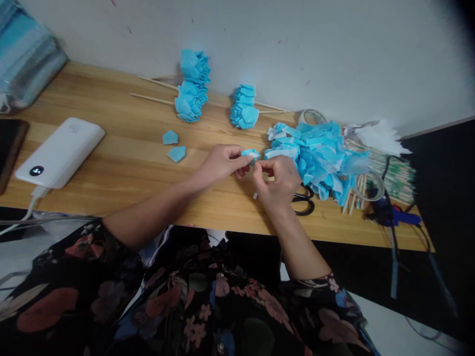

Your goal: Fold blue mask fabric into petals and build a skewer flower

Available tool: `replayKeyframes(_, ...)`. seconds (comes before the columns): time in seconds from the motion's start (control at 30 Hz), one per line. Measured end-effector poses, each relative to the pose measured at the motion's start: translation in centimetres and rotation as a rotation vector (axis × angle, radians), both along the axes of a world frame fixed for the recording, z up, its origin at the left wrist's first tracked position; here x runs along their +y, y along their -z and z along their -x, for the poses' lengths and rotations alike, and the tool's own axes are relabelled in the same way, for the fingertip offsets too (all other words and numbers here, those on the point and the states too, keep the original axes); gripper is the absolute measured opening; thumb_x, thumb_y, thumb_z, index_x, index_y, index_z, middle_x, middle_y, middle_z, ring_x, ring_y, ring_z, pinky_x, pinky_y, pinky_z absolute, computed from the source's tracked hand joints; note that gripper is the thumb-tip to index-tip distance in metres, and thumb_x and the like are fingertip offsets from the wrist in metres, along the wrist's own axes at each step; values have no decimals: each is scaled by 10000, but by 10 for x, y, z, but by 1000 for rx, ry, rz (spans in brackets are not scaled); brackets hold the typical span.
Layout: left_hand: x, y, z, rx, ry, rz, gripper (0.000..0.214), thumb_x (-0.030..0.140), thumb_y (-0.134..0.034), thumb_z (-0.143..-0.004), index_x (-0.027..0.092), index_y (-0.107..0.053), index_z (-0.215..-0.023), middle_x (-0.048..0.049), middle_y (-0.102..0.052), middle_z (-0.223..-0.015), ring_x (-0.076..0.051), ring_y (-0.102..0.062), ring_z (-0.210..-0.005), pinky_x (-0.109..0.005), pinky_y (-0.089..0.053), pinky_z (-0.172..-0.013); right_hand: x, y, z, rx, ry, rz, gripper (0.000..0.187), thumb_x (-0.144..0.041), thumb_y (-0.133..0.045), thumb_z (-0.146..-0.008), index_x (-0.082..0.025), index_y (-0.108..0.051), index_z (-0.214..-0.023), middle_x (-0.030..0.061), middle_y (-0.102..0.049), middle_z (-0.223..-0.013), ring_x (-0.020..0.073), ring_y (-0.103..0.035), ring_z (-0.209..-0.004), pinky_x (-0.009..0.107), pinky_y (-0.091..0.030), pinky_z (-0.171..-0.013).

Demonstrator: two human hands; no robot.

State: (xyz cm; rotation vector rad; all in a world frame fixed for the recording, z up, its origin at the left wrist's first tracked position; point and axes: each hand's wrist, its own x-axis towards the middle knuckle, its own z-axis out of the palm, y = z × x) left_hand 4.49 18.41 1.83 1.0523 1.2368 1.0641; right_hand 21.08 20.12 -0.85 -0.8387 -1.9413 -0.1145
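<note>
Near the middle of the wooden table, a small blue and white paper flower [250, 155] is pinched in the fingers of my left hand [226, 160]. My right hand [280, 178] is closed in a pinch at the flower's lower right edge; what lies between its fingertips is too small to make out. Two blue pieces of paper [176, 154] lie flat to the left of my hands. Just right of my right hand spreads a heap of crumpled blue paper [322, 158]. Black-handled scissors [305, 206] are partly hidden beneath that hand.
Blue paper flowers on sticks lie at the back, one group [191, 101] left and another group [245, 109] nearer the middle. A white power bank [61, 153] and dark phone [11, 148] are at left. Tape [382, 185], green-white sticks [399, 173] and a blue-handled tool [406, 217] sit right.
</note>
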Motion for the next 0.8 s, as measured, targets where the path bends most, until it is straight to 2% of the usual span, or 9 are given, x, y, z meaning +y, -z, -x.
replayKeyframes(0.2,0,4,1,-21,35,-22,251,156,-674,-946,145,-642,-697,26,-632,-585,-76,-606,-553,-190,-485,-602,1,0,0,-14,-1,12,201,-200,-617,-966,-243,-576,-774,-15,-637,-680,148,-560,-642,312,-418,-621)
replayKeyframes(0.37,-1,1,3,-53,71,-12,242,75,-622,-934,134,-652,-702,26,-650,-605,-67,-622,-576,-174,-504,-621,0,-1,-1,-19,-12,20,211,-216,-618,-1009,-231,-638,-799,-5,-683,-714,147,-598,-666,300,-442,-638)
replayKeyframes(0.57,0,-2,4,-56,71,38,253,61,-577,-956,124,-668,-729,8,-685,-657,-64,-631,-590,-181,-514,-641,4,4,-7,-98,-32,136,210,-284,-583,-1075,-236,-786,-1051,27,-728,-820,173,-643,-771,318,-482,-743)
replayKeyframes(0.7,-1,-5,3,-36,56,49,270,80,-586,-965,128,-661,-711,16,-666,-615,-62,-618,-563,-176,-497,-622,7,7,-10,-112,-46,126,186,-333,-652,-1046,-233,-789,-1123,19,-701,-785,175,-626,-749,312,-475,-716)
replayKeyframes(0.8,-2,-6,4,-29,43,39,287,82,-596,-962,133,-647,-684,18,-660,-596,-59,-618,-556,-164,-489,-608,8,8,-9,-56,-52,137,255,-358,-688,-1021,-243,-733,-1244,-5,-684,-762,170,-618,-716,310,-484,-687)
